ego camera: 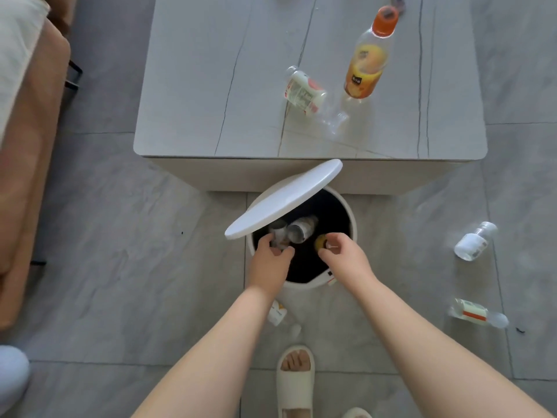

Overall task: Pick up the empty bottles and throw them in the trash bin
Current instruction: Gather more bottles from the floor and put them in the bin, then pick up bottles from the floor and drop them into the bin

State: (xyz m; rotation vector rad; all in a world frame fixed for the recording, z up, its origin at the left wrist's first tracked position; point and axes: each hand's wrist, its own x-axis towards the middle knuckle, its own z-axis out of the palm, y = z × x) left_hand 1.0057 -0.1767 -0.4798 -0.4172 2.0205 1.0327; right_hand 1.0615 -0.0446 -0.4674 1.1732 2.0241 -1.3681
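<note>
The round white trash bin [352,233] stands on the floor against the table's front, its white lid [283,200] tilted up. My left hand [269,262] is over the bin's mouth, fingers curled on a clear bottle [278,235]. My right hand [343,254] hovers beside it, fingertips on a yellow-capped bottle [320,242]. Another bottle [302,229] lies inside the bin. On the table an orange-capped juice bottle [368,61] stands upright and a white-labelled bottle [307,93] lies on its side. Bottles lie on the floor at right [473,242], lower right [476,312] and under my left forearm [278,312].
The grey marble-patterned table [211,86] fills the upper middle. A tan sofa [27,161] runs along the left edge. My foot in a cream slipper [295,378] stands just behind the bin on grey floor tiles.
</note>
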